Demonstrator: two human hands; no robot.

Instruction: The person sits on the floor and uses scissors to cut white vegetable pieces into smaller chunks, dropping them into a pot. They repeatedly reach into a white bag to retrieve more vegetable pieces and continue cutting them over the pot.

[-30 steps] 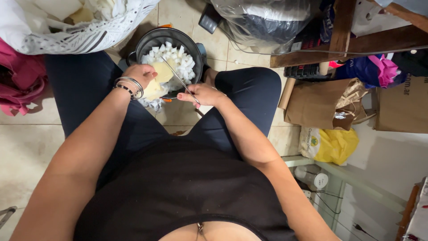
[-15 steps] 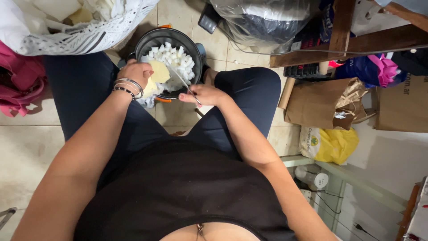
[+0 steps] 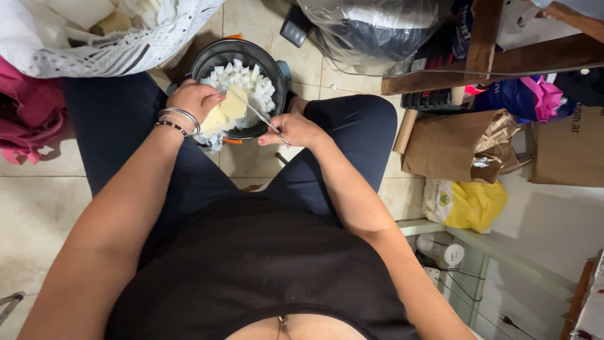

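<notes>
My left hand (image 3: 196, 99) is clamped around a pale yellow block (image 3: 226, 108) held over the dark pot (image 3: 277, 69) of white chunks (image 3: 251, 85), fingers hiding the block's near end. My right hand (image 3: 294, 130) pinches a thin knife (image 3: 251, 113); its handle is buried in the fist, and the blade rests against the block.

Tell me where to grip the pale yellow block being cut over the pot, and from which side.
Grip the yellow block by its near left end, as the left hand does, coming from the left. The knife in the right hand crosses its far right end over the pot.
</notes>
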